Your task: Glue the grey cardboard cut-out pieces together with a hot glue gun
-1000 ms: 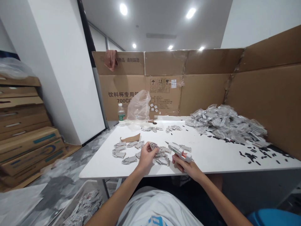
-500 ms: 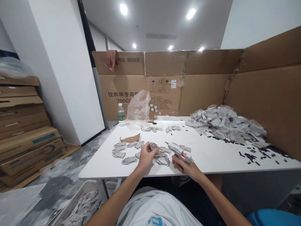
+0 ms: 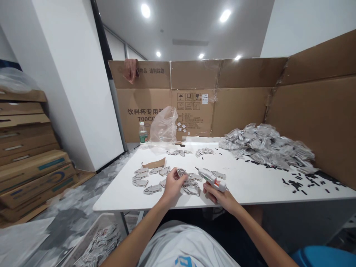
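Note:
Between the thumb and fingers of my left hand (image 3: 174, 183) is a small grey plastic part (image 3: 182, 172), held just above the table. My right hand (image 3: 217, 194) is wrapped round the grip of a white glue gun (image 3: 211, 179), whose nozzle points left and slightly up, a short gap from the held part. Several similar flat grey parts lie around and below my hands, such as a grey part (image 3: 191, 190) under the left fingers and a grey part (image 3: 152, 189) to the left. What my left fingertips cover is hidden.
The white table (image 3: 122, 200) carries a brown cardboard scrap (image 3: 154, 163), a water bottle (image 3: 143, 135) and a clear bag (image 3: 164, 126). At right lie a pile of bagged parts (image 3: 267, 148) and scattered small black pieces (image 3: 297, 184). A cardboard wall (image 3: 241, 107) rises behind; a parts crate (image 3: 97, 241) stands below left.

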{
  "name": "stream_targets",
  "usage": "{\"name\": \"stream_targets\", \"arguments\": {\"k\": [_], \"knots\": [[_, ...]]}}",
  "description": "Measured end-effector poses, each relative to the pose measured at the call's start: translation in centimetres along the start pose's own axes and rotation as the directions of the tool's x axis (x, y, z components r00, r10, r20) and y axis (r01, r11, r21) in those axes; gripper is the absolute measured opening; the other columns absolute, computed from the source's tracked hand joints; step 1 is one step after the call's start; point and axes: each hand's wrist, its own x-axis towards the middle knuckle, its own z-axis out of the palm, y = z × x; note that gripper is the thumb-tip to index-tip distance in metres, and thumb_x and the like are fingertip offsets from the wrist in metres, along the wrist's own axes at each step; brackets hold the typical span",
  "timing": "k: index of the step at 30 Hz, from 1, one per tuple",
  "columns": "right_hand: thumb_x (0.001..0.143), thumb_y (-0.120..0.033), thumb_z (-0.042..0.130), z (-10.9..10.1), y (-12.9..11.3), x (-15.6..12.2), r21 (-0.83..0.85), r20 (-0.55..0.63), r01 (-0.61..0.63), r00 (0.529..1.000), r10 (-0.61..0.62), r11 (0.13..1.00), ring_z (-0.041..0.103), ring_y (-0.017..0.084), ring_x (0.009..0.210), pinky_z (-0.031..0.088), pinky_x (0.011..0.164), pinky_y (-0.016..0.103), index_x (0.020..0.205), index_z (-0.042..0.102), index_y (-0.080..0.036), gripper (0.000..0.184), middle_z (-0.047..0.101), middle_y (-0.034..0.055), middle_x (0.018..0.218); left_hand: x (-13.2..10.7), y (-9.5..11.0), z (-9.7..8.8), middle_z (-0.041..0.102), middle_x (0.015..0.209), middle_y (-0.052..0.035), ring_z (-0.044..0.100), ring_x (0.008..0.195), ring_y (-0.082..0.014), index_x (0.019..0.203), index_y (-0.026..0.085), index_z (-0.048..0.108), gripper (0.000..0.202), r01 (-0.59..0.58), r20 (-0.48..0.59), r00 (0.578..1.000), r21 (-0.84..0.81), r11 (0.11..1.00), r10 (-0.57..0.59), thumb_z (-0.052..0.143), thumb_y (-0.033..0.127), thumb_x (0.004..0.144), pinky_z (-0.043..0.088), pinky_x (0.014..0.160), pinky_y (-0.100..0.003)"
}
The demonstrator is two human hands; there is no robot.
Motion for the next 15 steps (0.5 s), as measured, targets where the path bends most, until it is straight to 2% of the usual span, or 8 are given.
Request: {"name": "stream_targets", "arguments": {"k": [11, 15], "knots": [[0.094, -0.081, 0.067, -0.03, 0.12, -0.05, -0.014, 0.004, -0.013, 1.0, 0.013, 1.0, 0.037, 0.014, 0.052, 0.031, 0.054, 0.032, 0.08, 0.066, -0.021, 0.061, 0.042, -0.0055, 0.052, 0.03, -0.17, -0.06, 0.061, 0.08, 0.0006, 0.058, 0.076, -0.016, 0.082, 0.02, 0.059, 0.024, -0.003, 0.007, 1.0, 0.02, 1.0, 0.003, 0.081, 0.029, 0.075, 0.047, 0.065, -0.025], [0.094, -0.08, 0.066, -0.13, 0.21, -0.05, -0.011, 0.006, -0.016, 1.0, 0.016, 1.0, 0.038, 0.015, 0.052, 0.032, 0.054, 0.031, 0.08, 0.066, -0.021, 0.061, 0.041, -0.0054, 0.052, -0.02, 0.04, 0.06, 0.065, 0.083, -0.0015, 0.063, 0.079, -0.0191, 0.085, 0.02, 0.063, 0.027, 0.017, -0.021, 1.0, 0.03, 0.999, -0.017, 0.083, 0.034, 0.072, 0.051, 0.064, -0.027]]}}
